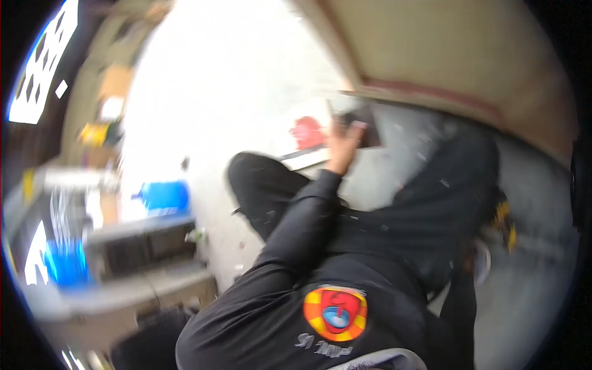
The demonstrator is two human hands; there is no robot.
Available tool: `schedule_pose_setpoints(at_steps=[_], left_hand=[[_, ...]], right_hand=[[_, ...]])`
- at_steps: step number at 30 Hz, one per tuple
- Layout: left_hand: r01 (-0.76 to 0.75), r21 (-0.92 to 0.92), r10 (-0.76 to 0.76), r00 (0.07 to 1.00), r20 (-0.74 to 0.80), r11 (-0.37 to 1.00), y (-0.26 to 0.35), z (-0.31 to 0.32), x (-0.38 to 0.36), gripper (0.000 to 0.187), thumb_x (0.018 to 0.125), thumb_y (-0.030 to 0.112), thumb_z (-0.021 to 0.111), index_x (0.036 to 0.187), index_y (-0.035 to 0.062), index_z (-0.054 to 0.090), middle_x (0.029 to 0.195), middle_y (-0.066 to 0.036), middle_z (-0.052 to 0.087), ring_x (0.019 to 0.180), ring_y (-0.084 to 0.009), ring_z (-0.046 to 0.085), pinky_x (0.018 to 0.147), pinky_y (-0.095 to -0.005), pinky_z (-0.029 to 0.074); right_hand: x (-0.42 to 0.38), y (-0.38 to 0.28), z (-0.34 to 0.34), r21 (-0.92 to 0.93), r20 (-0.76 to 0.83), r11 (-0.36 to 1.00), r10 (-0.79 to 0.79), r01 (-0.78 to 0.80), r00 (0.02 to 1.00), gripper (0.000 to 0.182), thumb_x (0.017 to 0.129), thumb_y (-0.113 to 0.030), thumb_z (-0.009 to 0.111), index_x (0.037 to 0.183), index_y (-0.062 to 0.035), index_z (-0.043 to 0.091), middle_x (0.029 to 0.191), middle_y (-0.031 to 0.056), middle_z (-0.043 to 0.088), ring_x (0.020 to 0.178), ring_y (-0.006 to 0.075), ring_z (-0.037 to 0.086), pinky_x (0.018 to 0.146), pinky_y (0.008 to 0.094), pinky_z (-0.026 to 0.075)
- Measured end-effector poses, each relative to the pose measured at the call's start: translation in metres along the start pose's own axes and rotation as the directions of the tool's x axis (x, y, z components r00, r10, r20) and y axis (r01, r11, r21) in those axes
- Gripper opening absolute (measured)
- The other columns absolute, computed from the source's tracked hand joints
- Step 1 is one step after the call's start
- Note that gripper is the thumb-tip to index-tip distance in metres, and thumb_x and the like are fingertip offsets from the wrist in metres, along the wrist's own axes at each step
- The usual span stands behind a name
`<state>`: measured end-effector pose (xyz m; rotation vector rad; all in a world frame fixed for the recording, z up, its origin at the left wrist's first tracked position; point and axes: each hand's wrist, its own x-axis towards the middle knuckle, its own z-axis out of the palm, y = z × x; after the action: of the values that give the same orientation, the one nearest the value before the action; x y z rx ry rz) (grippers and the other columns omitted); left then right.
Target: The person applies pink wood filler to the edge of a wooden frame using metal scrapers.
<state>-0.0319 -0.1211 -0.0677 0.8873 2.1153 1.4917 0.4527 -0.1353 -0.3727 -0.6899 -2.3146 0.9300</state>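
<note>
My left hand (344,143) reaches forward over the grey floor between my legs, its fingers closed on a dark, flat, squarish object (369,126). Motion blur hides what this object is. Beside the hand, a red patch (308,132) shows on a pale surface with a light edge. My right arm (459,308) hangs down at the right, next to my thigh. Its hand is mostly hidden and blurred near a pale round item (482,262). A yellow and black object (507,225) lies on the floor just beyond.
A large tan panel with a reddish lower edge (438,95) stands at the upper right. To the left are a blue container (164,196), another blue item (66,262), a dark-fronted box (145,246) and a yellow object (94,134). My knees flank the floor area.
</note>
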Motion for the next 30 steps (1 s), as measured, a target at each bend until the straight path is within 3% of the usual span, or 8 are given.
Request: schedule_pose_setpoints(at_steps=[1,2,4,5,12,18,23,30], left_hand=[[0.024,0.099,-0.026,1.000,0.011,0.995,-0.007,0.001,0.005,0.092,0.088,0.037,0.075,0.148,-0.0127,0.027,0.147,-0.029,0.042,0.139,-0.0352,0.039,0.116,-0.0410,0.029],[0.008,-0.105,-0.020,0.993,-0.116,0.994,-0.022,0.015,0.005,0.061,0.088,0.023,0.076,0.134,-0.0056,0.048,0.131,-0.018,0.057,0.123,-0.0267,0.052,0.105,-0.0391,0.041],[-0.014,-0.347,-0.019,0.996,-0.091,0.938,-0.020,0.019,0.006,0.045,0.091,0.003,0.069,0.129,-0.0070,0.048,0.123,-0.014,0.063,0.113,-0.0195,0.060,0.098,-0.0320,0.048],[0.051,-0.434,-0.070,0.997,-0.029,0.899,-0.003,0.028,0.004,0.045,0.091,0.005,0.068,0.130,-0.0072,0.048,0.121,-0.014,0.064,0.111,-0.0198,0.061,0.096,-0.0317,0.049],[0.053,-0.270,-0.061,0.998,-0.022,0.961,-0.009,0.027,0.005,0.047,0.091,0.008,0.070,0.129,-0.0073,0.046,0.118,-0.016,0.065,0.109,-0.0199,0.063,0.094,-0.0318,0.051],[0.026,-0.283,-0.043,0.998,-0.053,0.959,-0.014,0.029,0.007,0.048,0.091,0.008,0.070,0.129,-0.0078,0.045,0.117,-0.017,0.065,0.108,-0.0206,0.063,0.093,-0.0327,0.051],[0.037,-0.234,-0.055,0.996,-0.069,0.972,-0.016,0.030,0.007,0.045,0.091,0.007,0.069,0.127,-0.0060,0.045,0.117,-0.017,0.065,0.108,-0.0213,0.063,0.093,-0.0336,0.051],[0.051,-0.303,-0.063,0.998,-0.031,0.952,-0.005,0.025,0.006,0.049,0.091,0.007,0.069,0.130,-0.0071,0.044,0.119,-0.018,0.064,0.110,-0.0221,0.062,0.095,-0.0342,0.050]], right_hand=[[0.001,-0.008,0.003,0.073,0.015,0.995,-0.066,0.064,0.998,0.031,0.091,-0.018,0.058,0.117,-0.0015,0.064,0.124,0.0195,0.061,0.115,0.0316,0.058,0.099,0.0402,0.045],[-0.001,-0.020,0.000,0.133,0.023,0.986,-0.106,0.102,0.994,0.031,0.092,-0.018,0.058,0.118,-0.0017,0.063,0.125,0.0192,0.060,0.116,0.0313,0.058,0.100,0.0400,0.045],[-0.016,-0.035,-0.008,0.217,0.037,0.968,-0.135,0.124,0.990,0.032,0.093,-0.019,0.056,0.120,-0.0019,0.061,0.127,0.0185,0.059,0.118,0.0307,0.056,0.101,0.0395,0.044],[-0.031,-0.026,-0.018,0.254,0.047,0.962,-0.114,0.099,0.992,0.033,0.093,-0.019,0.056,0.121,-0.0021,0.060,0.128,0.0182,0.058,0.119,0.0304,0.055,0.102,0.0393,0.043],[-0.041,-0.021,-0.029,0.404,0.051,0.915,0.004,-0.024,0.999,0.037,0.097,-0.022,0.051,0.128,-0.0030,0.054,0.135,0.0160,0.053,0.124,0.0282,0.051,0.105,0.0377,0.039],[-0.031,-0.014,-0.039,0.489,0.054,0.855,0.166,-0.172,0.985,0.040,0.099,-0.024,0.047,0.134,-0.0038,0.049,0.141,0.0140,0.048,0.129,0.0263,0.046,0.109,0.0364,0.036],[-0.052,-0.023,-0.045,0.549,0.073,0.784,0.300,-0.290,0.951,0.043,0.102,-0.026,0.044,0.139,-0.0044,0.044,0.145,0.0124,0.044,0.133,0.0248,0.043,0.111,0.0352,0.034],[-0.039,-0.017,-0.050,0.612,0.105,0.654,0.491,-0.445,0.865,0.047,0.105,-0.028,0.039,0.147,-0.0053,0.038,0.152,0.0102,0.038,0.138,0.0226,0.038,0.115,0.0337,0.030]])
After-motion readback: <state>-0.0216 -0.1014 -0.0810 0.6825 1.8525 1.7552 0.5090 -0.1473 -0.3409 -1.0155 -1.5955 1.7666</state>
